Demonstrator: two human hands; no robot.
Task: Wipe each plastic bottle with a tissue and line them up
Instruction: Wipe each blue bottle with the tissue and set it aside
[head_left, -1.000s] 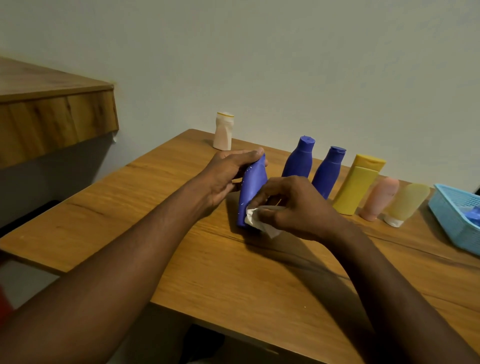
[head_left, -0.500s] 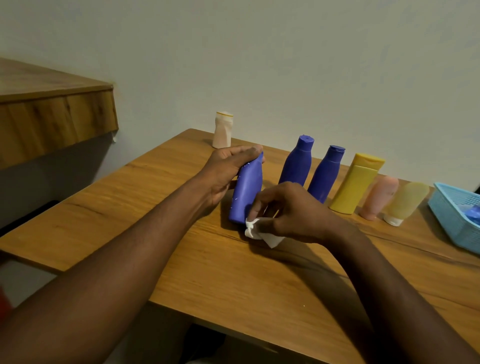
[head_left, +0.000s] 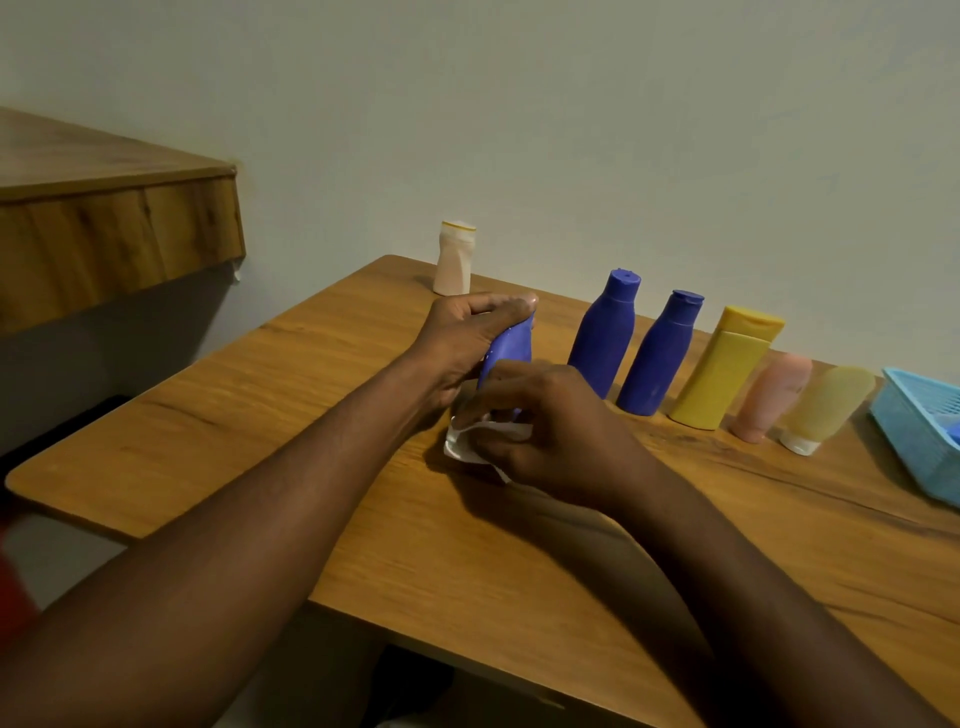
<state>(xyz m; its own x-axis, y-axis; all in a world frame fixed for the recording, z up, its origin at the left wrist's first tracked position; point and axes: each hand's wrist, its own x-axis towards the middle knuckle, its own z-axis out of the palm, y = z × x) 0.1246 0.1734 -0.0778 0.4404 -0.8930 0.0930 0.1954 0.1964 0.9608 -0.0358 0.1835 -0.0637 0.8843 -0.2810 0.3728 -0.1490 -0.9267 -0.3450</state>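
Note:
My left hand (head_left: 462, 343) grips the top of a blue plastic bottle (head_left: 509, 348), held upright near the middle of the wooden table (head_left: 311, 426). My right hand (head_left: 550, 431) pinches a white tissue (head_left: 467, 441) against the bottle's lower part and hides most of it. To the right, a row stands along the wall: two blue bottles (head_left: 605, 335) (head_left: 660, 356), a yellow bottle (head_left: 727, 369), a pink tube (head_left: 771, 397) and a pale yellow tube (head_left: 826, 408). A small cream bottle (head_left: 455, 258) stands alone at the far left corner.
A light blue plastic basket (head_left: 914, 431) sits at the table's right edge with something blue inside. A wooden shelf (head_left: 114, 228) juts out at the upper left. The table's near edge runs diagonally under my forearms.
The held blue bottle has shifted left and more upright. My right hand with the tissue has slid down to the bottle's base and spread the tissue out.

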